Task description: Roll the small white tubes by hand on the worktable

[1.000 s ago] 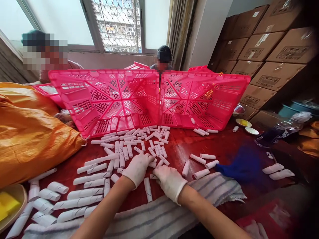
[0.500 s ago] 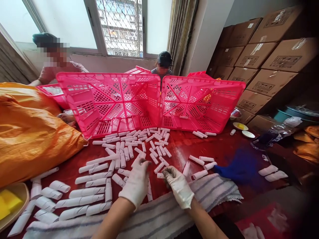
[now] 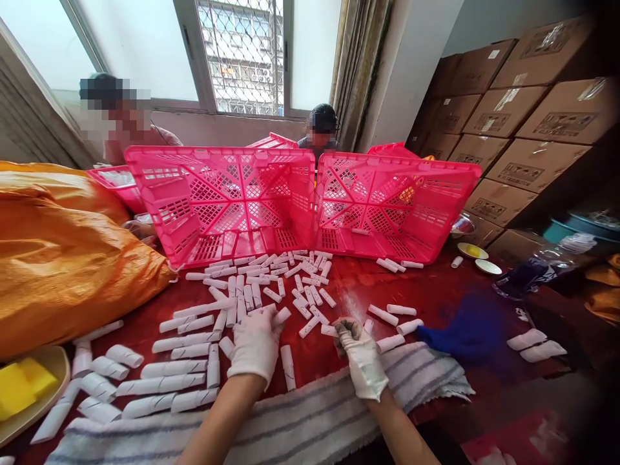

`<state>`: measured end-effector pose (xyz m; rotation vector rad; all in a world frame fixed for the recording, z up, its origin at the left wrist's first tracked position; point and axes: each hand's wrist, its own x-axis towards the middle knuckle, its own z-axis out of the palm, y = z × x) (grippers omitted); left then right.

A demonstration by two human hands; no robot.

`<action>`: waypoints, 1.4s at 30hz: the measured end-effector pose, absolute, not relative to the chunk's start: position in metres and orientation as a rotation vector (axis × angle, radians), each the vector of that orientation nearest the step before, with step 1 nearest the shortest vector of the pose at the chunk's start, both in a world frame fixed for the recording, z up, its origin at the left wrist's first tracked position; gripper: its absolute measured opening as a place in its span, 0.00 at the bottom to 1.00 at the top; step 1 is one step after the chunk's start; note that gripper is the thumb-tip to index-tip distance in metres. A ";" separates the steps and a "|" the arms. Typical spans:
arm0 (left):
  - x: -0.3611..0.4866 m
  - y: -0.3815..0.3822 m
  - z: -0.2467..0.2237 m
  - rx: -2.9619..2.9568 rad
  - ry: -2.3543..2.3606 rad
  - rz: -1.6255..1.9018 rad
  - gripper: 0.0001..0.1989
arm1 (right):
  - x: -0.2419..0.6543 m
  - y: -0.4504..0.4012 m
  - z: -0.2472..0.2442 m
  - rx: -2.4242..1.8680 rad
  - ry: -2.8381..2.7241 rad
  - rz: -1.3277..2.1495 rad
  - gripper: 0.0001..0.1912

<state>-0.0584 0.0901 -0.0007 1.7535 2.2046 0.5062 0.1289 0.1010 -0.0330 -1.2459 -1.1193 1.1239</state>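
Note:
My left hand point(image 3: 256, 345), in a white glove, is closed on a small white roll point(image 3: 281, 315) whose end shows past the fingertips. To the right, my gloved right hand point(image 3: 362, 361) has its dirty-looking fingers pinched around another white roll point(image 3: 329, 330), mostly hidden by them. A single upright-lying roll point(image 3: 287, 367) rests on the red tabletop point(image 3: 314, 358) between the hands. Many similar rolls spread beyond and left of my left hand, with longer rolls point(image 3: 154, 385) laid in rows. A striped towel point(image 3: 310, 420) lies under my forearms.
Two pink plastic baskets point(image 3: 217, 150) lie tipped on their sides across the table. An orange sack point(image 3: 72, 258) and a dish with yellow sponge point(image 3: 62, 374) are left. A blue cloth point(image 3: 460, 329) and bottle point(image 3: 537, 268) are right. Two people sit behind the baskets.
My hands have moved apart: the left shifted left with its roll, and the right moved right with its roll. The roll lying between them is now more exposed.

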 end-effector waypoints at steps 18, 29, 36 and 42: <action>-0.036 0.059 0.005 0.466 1.201 1.342 0.34 | 0.104 0.068 -0.007 -1.147 -0.944 1.456 0.24; -0.024 0.019 0.000 1.180 1.468 0.979 0.22 | 0.131 0.086 0.007 -1.208 -1.485 1.065 0.17; -0.029 0.011 0.010 1.320 1.443 0.972 0.22 | 0.139 0.072 0.033 -1.237 -1.516 1.060 0.16; -0.033 -0.021 -0.001 1.796 1.481 1.116 0.16 | 0.136 0.025 0.047 -1.348 -1.183 1.213 0.20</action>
